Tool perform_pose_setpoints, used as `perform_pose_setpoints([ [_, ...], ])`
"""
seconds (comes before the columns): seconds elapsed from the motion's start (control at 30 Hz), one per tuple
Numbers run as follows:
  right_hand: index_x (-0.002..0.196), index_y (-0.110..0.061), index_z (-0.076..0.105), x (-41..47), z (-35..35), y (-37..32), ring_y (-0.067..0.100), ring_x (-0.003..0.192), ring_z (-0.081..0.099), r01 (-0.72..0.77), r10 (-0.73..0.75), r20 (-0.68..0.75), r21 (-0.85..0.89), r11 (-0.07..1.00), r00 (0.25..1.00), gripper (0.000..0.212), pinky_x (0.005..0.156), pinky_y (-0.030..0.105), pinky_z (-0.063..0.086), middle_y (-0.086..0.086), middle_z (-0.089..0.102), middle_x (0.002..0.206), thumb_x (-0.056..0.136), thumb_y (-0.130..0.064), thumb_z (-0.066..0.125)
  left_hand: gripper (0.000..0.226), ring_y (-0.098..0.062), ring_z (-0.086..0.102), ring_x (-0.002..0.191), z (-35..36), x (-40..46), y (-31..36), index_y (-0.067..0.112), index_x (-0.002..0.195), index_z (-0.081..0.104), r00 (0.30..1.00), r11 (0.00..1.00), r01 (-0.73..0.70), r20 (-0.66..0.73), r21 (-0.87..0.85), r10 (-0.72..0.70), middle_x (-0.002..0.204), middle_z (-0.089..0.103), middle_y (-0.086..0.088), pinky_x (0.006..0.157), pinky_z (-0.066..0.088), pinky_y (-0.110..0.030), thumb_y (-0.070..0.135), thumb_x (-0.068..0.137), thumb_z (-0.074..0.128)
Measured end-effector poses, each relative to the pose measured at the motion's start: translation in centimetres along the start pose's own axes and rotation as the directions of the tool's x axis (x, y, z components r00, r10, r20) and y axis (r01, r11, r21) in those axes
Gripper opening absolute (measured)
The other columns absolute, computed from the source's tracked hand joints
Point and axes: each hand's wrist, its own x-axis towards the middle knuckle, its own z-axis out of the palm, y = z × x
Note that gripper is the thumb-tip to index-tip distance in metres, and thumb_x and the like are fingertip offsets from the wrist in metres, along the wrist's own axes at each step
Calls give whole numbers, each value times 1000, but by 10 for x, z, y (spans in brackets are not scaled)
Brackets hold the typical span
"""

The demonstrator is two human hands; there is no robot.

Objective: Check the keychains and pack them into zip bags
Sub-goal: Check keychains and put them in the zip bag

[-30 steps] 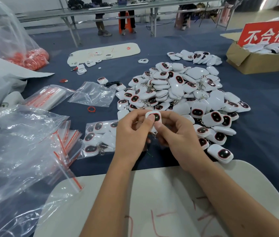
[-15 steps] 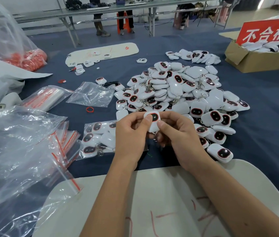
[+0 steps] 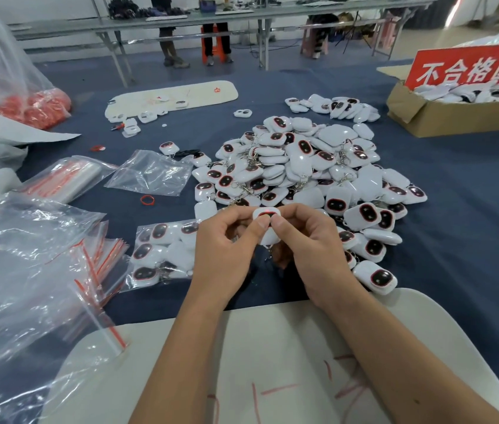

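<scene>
step: checking | keychain (image 3: 268, 223) upright, long axis vertical, just near side of the pile (image 3: 297, 169); left hand (image 3: 227, 252) and right hand (image 3: 312, 243) both pinching it | filled zip bag (image 3: 162, 252) lies left, nearer left hand

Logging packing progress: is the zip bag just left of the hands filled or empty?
Filled. The bag lies flat on the cloth with several white keychains visible through the clear plastic. Whether its zip is sealed cannot be told.

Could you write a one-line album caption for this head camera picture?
Both hands, left and right, pinch one white plastic keychain before a heap of matching keychains on the blue cloth.
</scene>
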Motion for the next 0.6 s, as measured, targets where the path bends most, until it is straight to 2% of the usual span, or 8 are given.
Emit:
perform_pose_setpoints([
  [0.1,94,-14,72,0,1,-1,18,51,57,6,-6,13,14,1000,1000,15,46,29,47,3,66,74,94,-27,66,11,-12,58,70,-2,0,0,24,103,80,1000,1000,-5,1,-1,5,77,70,8,66,51,-32,26,96,72],
  [0.2,93,-12,71,1,0,-1,17,50,55,-1,1,13,9,1000,1000,14,46,30,45,5,65,76,94,-25,67,10,-10,58,71,-1,1,-1,22,103,79,1000,1000,10,12,-10,-10,76,69,11,67,50,-32,23,97,72],
  [0.4,89,-19,70,2,1,-2,18,52,55,-22,21,52,11,1000,998,10,48,28,45,1,65,75,93,-28,67,10,-9,62,74,-1,2,-1,21,102,80,999,998,43,8,-37,-43,81,73,6,71,56,-37,21,96,73],
  [0.5,85,-22,69,2,0,-2,17,50,53,-25,23,65,40,999,998,10,46,27,44,0,63,75,94,-24,65,10,-11,63,76,-2,0,-1,21,102,81,998,996,60,12,-66,-60,85,75,3,67,56,-31,19,97,73],
  [0.6,90,-17,68,0,2,-1,16,51,54,-11,11,46,6,1000,999,11,47,28,45,1,63,75,95,-26,65,10,-11,62,72,-3,1,-1,22,100,81,998,993,70,1,-98,-71,83,75,-3,61,55,-26,18,96,73],
])
